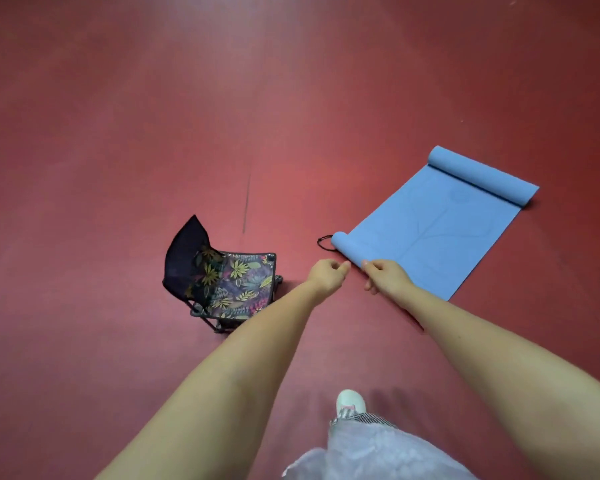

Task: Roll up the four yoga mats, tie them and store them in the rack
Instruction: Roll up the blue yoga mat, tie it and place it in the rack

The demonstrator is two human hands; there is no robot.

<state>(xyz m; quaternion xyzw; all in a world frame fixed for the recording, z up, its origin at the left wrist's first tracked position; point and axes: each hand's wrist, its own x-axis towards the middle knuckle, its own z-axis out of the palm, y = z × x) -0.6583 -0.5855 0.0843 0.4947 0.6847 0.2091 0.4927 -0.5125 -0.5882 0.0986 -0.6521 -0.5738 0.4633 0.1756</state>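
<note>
A folding chair (222, 275) stands at left. A black cord (324, 242) lies by the blue yoga mat (437, 223) on the floor. The left hand (328, 277) is curled beside the mat's near roll, its hold unclear, and the right hand (387, 277) clasps that roll. Pushing unevenly could skew it.

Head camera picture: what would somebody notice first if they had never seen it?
The blue yoga mat stands out most, lying on the red floor at the right with both ends curled up. The right hand holds its near roll, with the left hand curled just beside it. Left of them stands a small folding chair with a leafy print.
</note>
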